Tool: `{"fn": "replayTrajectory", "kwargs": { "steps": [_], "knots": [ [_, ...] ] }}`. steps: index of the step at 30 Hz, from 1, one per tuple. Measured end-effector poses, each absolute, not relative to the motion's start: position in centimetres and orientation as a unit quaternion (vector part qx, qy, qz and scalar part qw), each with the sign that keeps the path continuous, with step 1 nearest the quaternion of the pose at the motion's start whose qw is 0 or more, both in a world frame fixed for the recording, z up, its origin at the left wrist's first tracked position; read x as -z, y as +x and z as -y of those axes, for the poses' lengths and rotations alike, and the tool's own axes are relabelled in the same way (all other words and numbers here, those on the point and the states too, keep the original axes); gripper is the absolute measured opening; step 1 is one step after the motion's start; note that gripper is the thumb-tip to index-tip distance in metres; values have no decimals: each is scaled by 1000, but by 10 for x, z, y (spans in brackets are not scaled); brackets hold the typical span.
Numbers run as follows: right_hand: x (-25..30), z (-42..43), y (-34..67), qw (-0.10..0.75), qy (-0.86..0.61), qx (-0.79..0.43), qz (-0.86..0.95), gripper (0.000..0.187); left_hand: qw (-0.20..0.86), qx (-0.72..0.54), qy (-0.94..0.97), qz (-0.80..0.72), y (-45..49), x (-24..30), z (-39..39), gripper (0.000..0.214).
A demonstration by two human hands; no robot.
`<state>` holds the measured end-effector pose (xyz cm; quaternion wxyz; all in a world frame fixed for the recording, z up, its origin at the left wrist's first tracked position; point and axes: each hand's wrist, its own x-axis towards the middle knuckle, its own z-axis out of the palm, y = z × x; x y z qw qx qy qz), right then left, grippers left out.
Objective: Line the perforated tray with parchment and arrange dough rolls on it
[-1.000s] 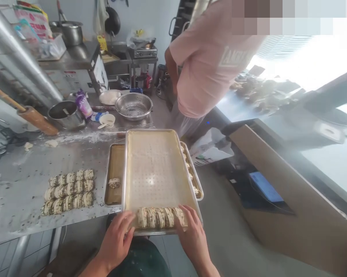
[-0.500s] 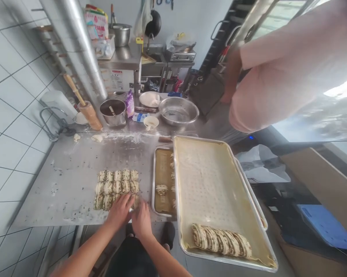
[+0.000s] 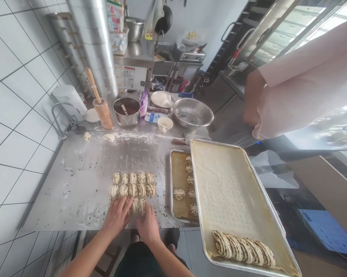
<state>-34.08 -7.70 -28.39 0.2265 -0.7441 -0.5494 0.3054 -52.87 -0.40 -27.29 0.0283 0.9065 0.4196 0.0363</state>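
— Step in hand? Gathering the near row of dough rolls [image 3: 134, 206] on the steel table [image 3: 75, 181], by the look of it.

— Hands? Left hand [image 3: 117, 216] and right hand [image 3: 148, 227] both half-open, cupped against that row's ends, nothing lifted.

— Next? Probably pressing inward and lifting the row as one, toward the lined tray [image 3: 234, 192] at three o'clock, beside the row there [image 3: 244, 249].

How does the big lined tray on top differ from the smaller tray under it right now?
The top tray is larger, lined with pale perforated paper, and overhangs the table edge; the lower tray lies on the steel table with a browner liner. The top tray's dough pieces form one row at its near end; the lower tray's lie scattered, partly hidden. Both are metal trays holding streaked dough.
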Motion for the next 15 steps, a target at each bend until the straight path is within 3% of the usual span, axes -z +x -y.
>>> {"fn": "replayTrajectory", "kwargs": {
  "steps": [8,15],
  "knots": [
    [299,48,-329,185,-671,-246,675,78,27,-24,905,-423,-556,288,-8,73],
    [312,62,-329,203,-618,-253,716,63,49,-22,927,-372,-573,298,5,58]
  ]
}}
